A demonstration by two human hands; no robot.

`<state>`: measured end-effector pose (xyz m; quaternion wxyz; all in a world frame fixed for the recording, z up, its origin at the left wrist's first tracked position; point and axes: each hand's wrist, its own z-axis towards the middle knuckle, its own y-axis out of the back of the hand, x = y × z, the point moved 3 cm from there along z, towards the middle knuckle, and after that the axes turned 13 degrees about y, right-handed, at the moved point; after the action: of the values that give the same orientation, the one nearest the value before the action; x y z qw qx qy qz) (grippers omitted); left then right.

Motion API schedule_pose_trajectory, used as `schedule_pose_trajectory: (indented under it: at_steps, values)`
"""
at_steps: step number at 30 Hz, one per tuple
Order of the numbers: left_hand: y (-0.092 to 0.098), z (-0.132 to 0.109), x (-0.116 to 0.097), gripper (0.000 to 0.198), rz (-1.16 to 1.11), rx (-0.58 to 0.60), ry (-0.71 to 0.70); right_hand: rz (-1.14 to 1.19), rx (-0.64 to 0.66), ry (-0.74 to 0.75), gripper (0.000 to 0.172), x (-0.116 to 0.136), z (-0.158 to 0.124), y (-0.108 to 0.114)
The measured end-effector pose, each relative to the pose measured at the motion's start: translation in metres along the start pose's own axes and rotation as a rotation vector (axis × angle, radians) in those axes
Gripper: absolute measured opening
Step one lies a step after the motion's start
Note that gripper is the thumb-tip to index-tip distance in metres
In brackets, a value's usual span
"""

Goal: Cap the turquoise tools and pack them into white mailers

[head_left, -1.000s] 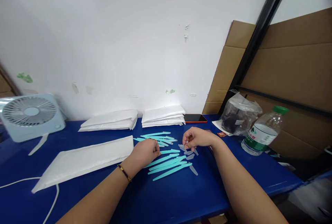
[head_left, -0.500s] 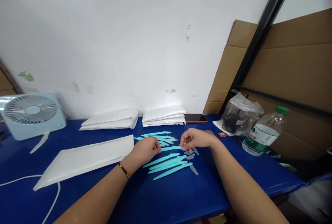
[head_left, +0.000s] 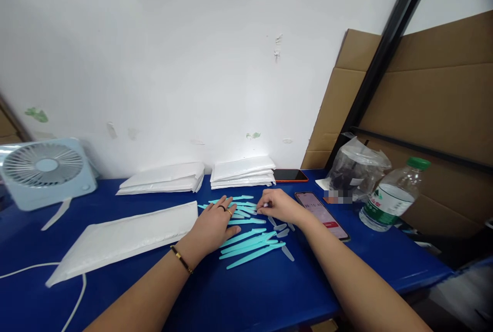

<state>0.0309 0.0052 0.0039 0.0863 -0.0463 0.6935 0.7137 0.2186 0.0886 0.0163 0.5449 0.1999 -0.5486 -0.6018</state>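
Note:
Several teal eyebrow razors [head_left: 246, 243] lie side by side on the blue table, with another group farther back. My left hand [head_left: 213, 221] rests over the back group, fingers stretched out and thumb apart, touching the razors. At the right end of that group my right hand [head_left: 275, 204] is closed in a pinch on a small clear cap at a razor's tip; its fingers partly hide the cap. A single razor [head_left: 252, 221] lies between the groups. Loose clear caps [head_left: 282, 232] are scattered below my right hand, one lying apart [head_left: 287, 253] nearer the front.
A white padded envelope [head_left: 127, 239] lies at left, with two envelope stacks [head_left: 162, 178] [head_left: 242, 172] by the wall. A fan [head_left: 48, 170] and white cable stand left. Phones [head_left: 321, 215] [head_left: 290, 175], a bagged cup [head_left: 352, 173] and a water bottle [head_left: 395, 196] are right.
My left hand has let go of the middle razor and spread over the back group. My right hand has shifted left and back to that group, uncovering the nearer phone.

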Motion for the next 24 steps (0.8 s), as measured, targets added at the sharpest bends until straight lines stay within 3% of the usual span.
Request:
schedule_pose_trajectory:
  at_steps: [4, 9, 13, 16, 20, 24]
  values:
    - [-0.011, -0.002, -0.002, 0.068, 0.003, 0.098, -0.008, -0.084, 0.018, -0.003, 0.008, -0.001, 0.005, -0.011]
    - [-0.011, -0.003, -0.007, 0.069, -0.022, 0.146, -0.020, -0.064, -0.006, 0.005, 0.009, -0.003, 0.009, -0.022]
    - [-0.012, -0.003, -0.007, 0.066, -0.037, 0.118, -0.029, -0.020, -0.010, -0.007, 0.012, -0.002, 0.008, -0.016]
    - [-0.010, -0.003, -0.007, 0.064, -0.046, 0.040, -0.013, -0.006, -0.016, -0.117, 0.018, -0.007, 0.000, 0.001]
    - [0.002, -0.004, -0.007, 0.054, -0.090, -0.084, 0.027, 0.010, 0.115, -0.310, 0.025, -0.014, -0.015, 0.015]
    - [0.008, -0.007, -0.009, 0.031, -0.199, 0.033, 0.006, 0.066, 0.223, -0.325, 0.018, -0.012, -0.016, 0.010]
